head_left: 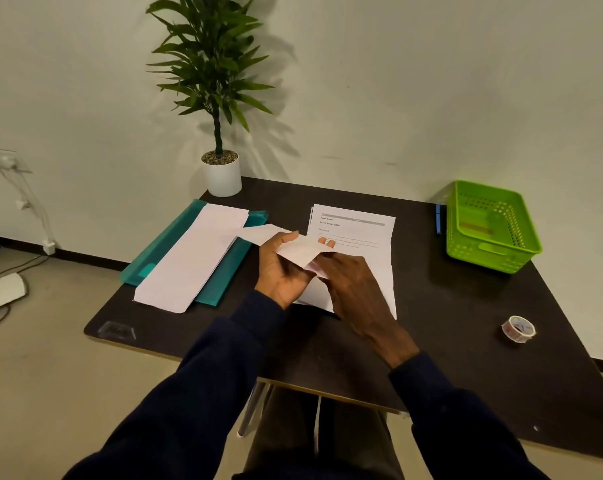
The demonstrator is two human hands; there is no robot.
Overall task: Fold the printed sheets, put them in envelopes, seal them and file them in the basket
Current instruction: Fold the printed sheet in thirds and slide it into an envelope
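Note:
A white envelope (pixel 294 249) is held above the middle of the dark table, with my left hand (pixel 281 268) gripping it from below and behind. My right hand (pixel 353 285) has its fingers at the envelope's lower open edge, on a folded sheet (pixel 314 269) that shows there. Under both hands lies a stack of printed sheets (pixel 357 230). A pile of long white envelopes (pixel 192 261) rests on a teal folder (pixel 168 244) at the left. The green basket (pixel 490 226) stands at the far right corner.
A roll of clear tape (pixel 518 329) lies near the right front of the table (pixel 466 323). A blue pen (pixel 437 220) sits just left of the basket. A potted plant (pixel 220 168) stands at the back edge against the wall.

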